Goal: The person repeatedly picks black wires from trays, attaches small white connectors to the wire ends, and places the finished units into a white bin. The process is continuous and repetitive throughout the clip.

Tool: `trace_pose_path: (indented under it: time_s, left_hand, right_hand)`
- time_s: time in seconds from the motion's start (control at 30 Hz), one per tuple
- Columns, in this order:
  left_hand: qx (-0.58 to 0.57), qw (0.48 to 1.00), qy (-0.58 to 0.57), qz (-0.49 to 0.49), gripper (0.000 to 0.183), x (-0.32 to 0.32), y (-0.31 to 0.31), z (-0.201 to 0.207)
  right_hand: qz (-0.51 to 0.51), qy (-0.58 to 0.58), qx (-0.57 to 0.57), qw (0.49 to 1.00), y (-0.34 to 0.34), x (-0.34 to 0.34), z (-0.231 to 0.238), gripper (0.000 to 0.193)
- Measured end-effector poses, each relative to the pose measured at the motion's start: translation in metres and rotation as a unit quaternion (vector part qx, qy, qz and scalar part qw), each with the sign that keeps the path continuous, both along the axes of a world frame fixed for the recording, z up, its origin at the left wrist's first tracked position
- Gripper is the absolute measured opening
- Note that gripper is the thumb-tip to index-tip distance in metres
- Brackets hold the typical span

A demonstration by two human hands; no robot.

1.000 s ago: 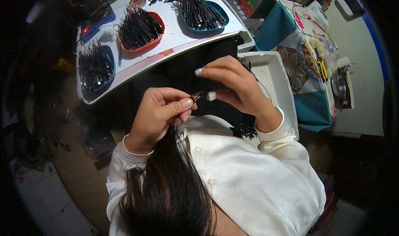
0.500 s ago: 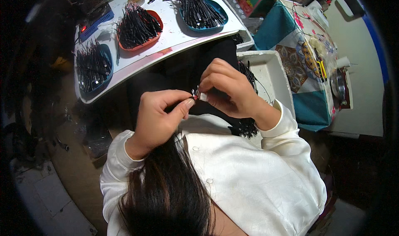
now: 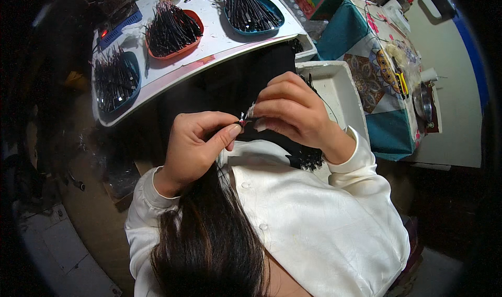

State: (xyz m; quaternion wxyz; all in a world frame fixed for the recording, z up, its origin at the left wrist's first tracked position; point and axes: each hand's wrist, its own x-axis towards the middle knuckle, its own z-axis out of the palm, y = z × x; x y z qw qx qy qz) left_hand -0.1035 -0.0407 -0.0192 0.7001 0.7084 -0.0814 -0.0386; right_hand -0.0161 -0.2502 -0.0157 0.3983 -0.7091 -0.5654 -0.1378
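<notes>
My left hand (image 3: 194, 144) is closed in a pinch, thumb against forefinger, on the end of a thin black cable (image 3: 241, 122). Short wire ends, pale and reddish, stick out beyond these fingertips. Right beside them, my right hand (image 3: 299, 109) has its thumb and fingers drawn together at the wire ends. White coverings show on some of its fingertips. What exactly lies between the right fingertips is too small to make out. Both hands are held in front of my white shirt, above dark cloth.
Beyond my hands, a white table (image 3: 219, 43) bears a red tray (image 3: 184, 52) and two blue trays (image 3: 261, 32), all heaped with black cables. A white foam box (image 3: 351, 90) stands at right, black cables (image 3: 312, 160) by its near end. Farther right is a cloth-covered table (image 3: 389, 135) with yellow-handled cutters (image 3: 401, 83).
My right fingers have straightened somewhat and shifted slightly right at the wire ends. The left hand keeps its pinch on the cable. The whole view has shifted a little.
</notes>
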Motion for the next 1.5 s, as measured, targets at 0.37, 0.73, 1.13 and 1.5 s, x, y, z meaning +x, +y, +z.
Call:
trace_pose_path:
  time_s: [0.37,0.73,1.13,1.5]
  left_hand:
    - [0.318,0.863,-0.386,0.067,0.014,0.002,-0.009,-0.015]
    - [0.059,0.996,-0.070,0.017,0.009,-0.003,-0.002,-0.013]
    - [-0.092,0.990,-0.018,-0.101,0.008,0.002,0.014,-0.022]
    - [-0.204,0.970,0.024,-0.133,0.011,-0.006,0.005,-0.032]
  right_hand:
    - [0.070,0.636,0.005,0.769,0.008,-0.016,-0.015,0.015]
    - [-0.051,-0.074,-0.034,0.995,0.008,-0.013,-0.013,0.025]
    - [0.058,0.130,-0.037,0.989,0.001,-0.010,0.003,0.032]
    - [0.127,0.284,-0.041,0.949,0.002,-0.009,-0.013,0.005]
